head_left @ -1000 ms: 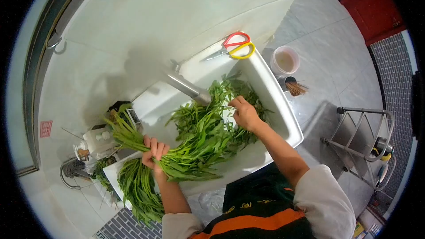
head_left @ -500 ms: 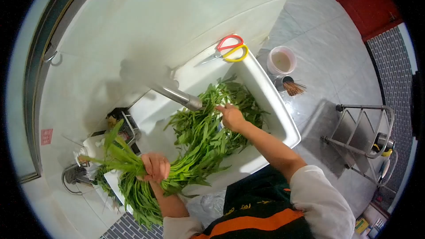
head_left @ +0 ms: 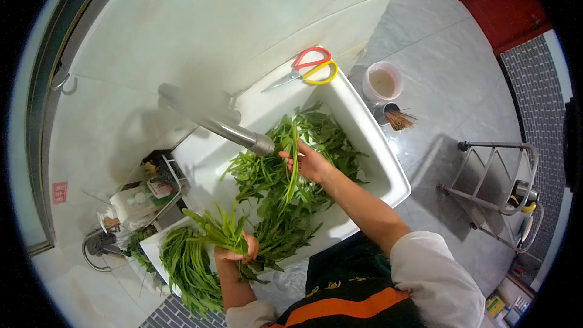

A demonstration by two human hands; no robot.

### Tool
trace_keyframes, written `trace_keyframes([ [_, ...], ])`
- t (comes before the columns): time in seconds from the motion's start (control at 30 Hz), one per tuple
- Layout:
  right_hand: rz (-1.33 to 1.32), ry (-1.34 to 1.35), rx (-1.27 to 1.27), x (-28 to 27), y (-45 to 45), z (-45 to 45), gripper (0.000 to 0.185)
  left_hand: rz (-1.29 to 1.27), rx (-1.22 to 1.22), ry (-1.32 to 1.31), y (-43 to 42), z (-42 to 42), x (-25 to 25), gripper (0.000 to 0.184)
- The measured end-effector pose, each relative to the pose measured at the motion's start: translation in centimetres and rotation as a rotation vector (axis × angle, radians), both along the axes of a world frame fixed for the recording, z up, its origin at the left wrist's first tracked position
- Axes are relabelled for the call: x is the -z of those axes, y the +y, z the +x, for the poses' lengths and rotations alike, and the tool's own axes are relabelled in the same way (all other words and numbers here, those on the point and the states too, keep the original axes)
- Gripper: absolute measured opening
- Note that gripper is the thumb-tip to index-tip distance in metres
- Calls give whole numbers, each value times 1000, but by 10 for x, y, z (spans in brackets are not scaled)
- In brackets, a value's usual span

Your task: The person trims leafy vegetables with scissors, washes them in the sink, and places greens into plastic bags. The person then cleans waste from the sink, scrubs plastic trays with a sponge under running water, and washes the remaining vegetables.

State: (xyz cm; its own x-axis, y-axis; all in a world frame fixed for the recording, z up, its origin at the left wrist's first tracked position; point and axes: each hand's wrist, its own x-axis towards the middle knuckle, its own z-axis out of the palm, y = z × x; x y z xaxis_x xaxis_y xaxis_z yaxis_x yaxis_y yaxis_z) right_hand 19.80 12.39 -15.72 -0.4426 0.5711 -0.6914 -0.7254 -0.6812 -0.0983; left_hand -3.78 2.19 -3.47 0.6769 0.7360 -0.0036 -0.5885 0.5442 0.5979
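Observation:
Long-stemmed leafy greens (head_left: pixel 273 173), which look like water spinach, lie heaped in a white sink (head_left: pixel 392 176). My left hand (head_left: pixel 248 248) is closed round a bunch of greens (head_left: pixel 221 228) near the sink's front left corner. Over the heap, my right hand (head_left: pixel 311 163) holds a few long green stems (head_left: pixel 294 176) across its fingers. Another pile of greens (head_left: pixel 188 261) hangs over the sink's left edge, beside my left wrist. The metal tap (head_left: pixel 243 136) reaches out just left of my right fingertips.
Scissors (head_left: pixel 310 67) with red and yellow handles lie on the sink's back ledge. To the right stand a pink-white tub (head_left: pixel 384 82), a holder of thin sticks (head_left: pixel 398 116) and a metal trolley (head_left: pixel 492 176). Left of the sink is a rack with bottles (head_left: pixel 161 188).
My left hand has moved right and down with its bunch, leaving the pile at the left edge. My right hand has turned and lifted stems from the heap.

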Motion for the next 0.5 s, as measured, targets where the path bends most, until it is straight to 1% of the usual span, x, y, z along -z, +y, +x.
trace_keyframes([
  [0.03,58,3,-25,-2,0,0,28,-70,-16,-14,-7,-9,12,44],
  [0.07,119,6,-52,-5,0,-1,26,-65,-19,-15,-6,-9,20,44],
  [0.1,208,-18,-75,-11,-2,-1,23,-45,-62,100,-3,-7,23,43],
  [0.13,210,-18,-76,-16,-5,-3,23,-29,-103,216,-2,-5,23,43],
  [0.17,279,-36,-94,-22,-9,-4,21,-24,-164,369,-1,-2,23,42],
  [0.2,349,-55,-111,-32,-11,-6,18,-23,-164,370,6,12,15,42],
  [0.27,314,-81,-111,-53,-16,-14,19,-106,-400,783,22,48,4,35],
  [0.3,368,-123,-100,-61,-19,-17,18,-107,-402,785,27,57,8,35],
  [0.37,486,-192,-37,-57,-27,-27,16,-208,-481,935,33,71,23,40],
  [0.4,515,-202,-65,-59,-29,-29,16,-207,-481,935,34,78,30,40],
  [0.47,546,-381,-35,-68,-32,-38,20,-172,-688,1080,37,93,41,38],
  [0.5,545,-381,-31,-72,-33,-40,20,-171,-710,1099,43,101,37,38],
])
